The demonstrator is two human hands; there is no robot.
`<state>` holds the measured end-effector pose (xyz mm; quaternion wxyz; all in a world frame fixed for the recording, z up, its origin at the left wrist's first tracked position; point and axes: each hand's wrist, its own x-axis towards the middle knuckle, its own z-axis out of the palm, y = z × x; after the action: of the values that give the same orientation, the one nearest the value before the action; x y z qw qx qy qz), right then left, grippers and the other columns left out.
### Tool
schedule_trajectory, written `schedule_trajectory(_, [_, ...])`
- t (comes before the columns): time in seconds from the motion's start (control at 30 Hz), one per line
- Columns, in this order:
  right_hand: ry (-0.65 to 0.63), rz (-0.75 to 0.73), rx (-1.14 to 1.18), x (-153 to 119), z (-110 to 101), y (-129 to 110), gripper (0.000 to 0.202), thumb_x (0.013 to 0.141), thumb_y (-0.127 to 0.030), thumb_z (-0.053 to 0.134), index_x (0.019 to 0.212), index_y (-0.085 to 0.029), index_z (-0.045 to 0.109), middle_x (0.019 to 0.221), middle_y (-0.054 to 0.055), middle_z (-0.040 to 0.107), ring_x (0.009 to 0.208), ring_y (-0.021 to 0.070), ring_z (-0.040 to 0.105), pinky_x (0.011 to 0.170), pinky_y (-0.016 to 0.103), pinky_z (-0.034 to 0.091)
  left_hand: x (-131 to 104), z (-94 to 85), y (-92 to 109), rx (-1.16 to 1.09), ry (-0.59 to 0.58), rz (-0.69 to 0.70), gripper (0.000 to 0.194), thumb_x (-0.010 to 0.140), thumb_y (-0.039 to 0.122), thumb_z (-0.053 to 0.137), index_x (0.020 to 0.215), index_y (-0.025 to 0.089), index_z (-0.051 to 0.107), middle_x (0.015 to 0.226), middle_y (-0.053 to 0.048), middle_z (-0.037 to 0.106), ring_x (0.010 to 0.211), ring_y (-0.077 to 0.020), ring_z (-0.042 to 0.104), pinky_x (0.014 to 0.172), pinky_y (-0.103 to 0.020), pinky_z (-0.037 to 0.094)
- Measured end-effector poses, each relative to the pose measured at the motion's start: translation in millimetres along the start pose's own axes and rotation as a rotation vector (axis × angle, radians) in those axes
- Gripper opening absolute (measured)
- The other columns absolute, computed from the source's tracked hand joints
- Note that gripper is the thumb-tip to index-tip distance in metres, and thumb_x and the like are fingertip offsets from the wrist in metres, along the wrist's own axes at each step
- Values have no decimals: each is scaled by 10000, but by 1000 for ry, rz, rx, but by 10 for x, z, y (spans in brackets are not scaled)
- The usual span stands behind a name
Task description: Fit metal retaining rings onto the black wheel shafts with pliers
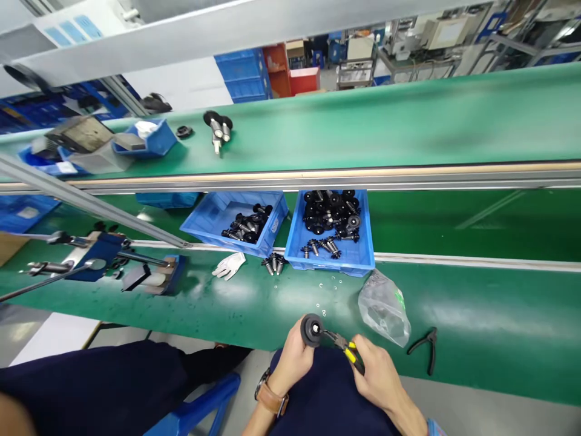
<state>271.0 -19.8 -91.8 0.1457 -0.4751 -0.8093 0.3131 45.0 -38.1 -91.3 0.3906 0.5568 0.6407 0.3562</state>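
Note:
My left hand (295,357), with a watch on its wrist, is wrapped round a round black part (311,330) with a pale centre, above the bench's front edge. My right hand (376,369) grips yellow-and-black pliers (352,353), whose tips reach the middle of the black part. Several tiny white rings (324,313) lie on the green bench just beyond. Behind them stands a blue bin (329,263) of black parts with metal shafts. To its left, another blue bin (209,221) holds similar parts, and a few more (273,263) lie on the bench.
A clear plastic bag (385,309) and black pliers (425,349) lie to the right. At left are a white glove (229,265) and a blue press (97,257). A green shelf (408,127) crosses above. Another person's dark-clothed leg (113,381) is at lower left.

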Motion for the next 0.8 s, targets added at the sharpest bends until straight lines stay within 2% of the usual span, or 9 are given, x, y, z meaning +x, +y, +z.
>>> schedule_trajectory(0.1, [-83,228,130,33,376,241,187,1012,-400,395,998,-239,489,873,31,646,773,194,655,705,281,479,56,3,-205,-93,115,-302,206,855,319,586,904,146,687,876,-87,735,850,-254,677,818,-389,553])
schedule_trajectory(0.17, [-125,410,71,41,633,457,245,985,-424,434,1105,-224,508,1019,80,672,917,231,686,795,312,509,140,-78,-310,-137,192,-429,279,836,385,616,927,131,689,823,-75,726,821,-255,678,788,-379,550])
schedule_trajectory(0.33, [-66,655,-102,28,963,848,500,860,-421,566,1252,-114,522,1273,249,591,1225,431,568,935,517,493,423,-441,-320,-112,205,-431,286,805,368,642,960,132,679,827,-72,718,838,-263,676,808,-382,526])
schedule_trajectory(0.4, [23,614,-20,76,915,819,569,840,-449,581,1295,-113,520,1359,261,541,1311,457,489,997,574,456,520,-545,-199,-16,133,-353,215,809,308,626,953,154,669,865,-76,722,861,-265,673,827,-382,510])
schedule_trajectory(0.47, [65,507,169,199,774,662,537,891,-488,527,1296,-136,542,1338,225,577,1298,401,523,1061,545,435,587,-588,-30,112,19,-244,181,829,257,606,988,180,646,902,-77,725,876,-267,676,827,-378,498])
schedule_trajectory(0.57, [67,382,365,506,432,268,510,1007,-542,357,1390,-236,496,1387,109,591,1271,248,575,1080,390,461,623,-567,229,182,-124,-138,277,858,219,608,1130,221,556,989,-78,725,923,-269,685,835,-373,493])
schedule_trajectory(0.7, [216,109,800,905,-49,-170,648,1012,-633,326,1551,-272,335,1538,92,463,1398,260,456,1154,429,383,599,-523,440,188,-231,6,255,897,183,577,1121,256,477,1060,-76,695,970,-257,676,843,-358,495])
schedule_trajectory(0.77, [114,90,864,994,-165,-224,739,977,-721,292,1547,-257,373,1349,102,631,1280,278,563,1128,445,400,582,-536,475,189,-254,41,232,907,172,562,1097,264,467,1025,-59,686,942,-246,672,817,-341,494])
schedule_trajectory(0.8, [23,125,863,1005,-177,-210,754,971,-736,277,1518,-241,434,1132,93,724,1137,275,645,1083,442,436,574,-548,474,183,-256,41,225,909,167,557,1089,265,464,1006,-52,683,925,-241,670,805,-335,492])
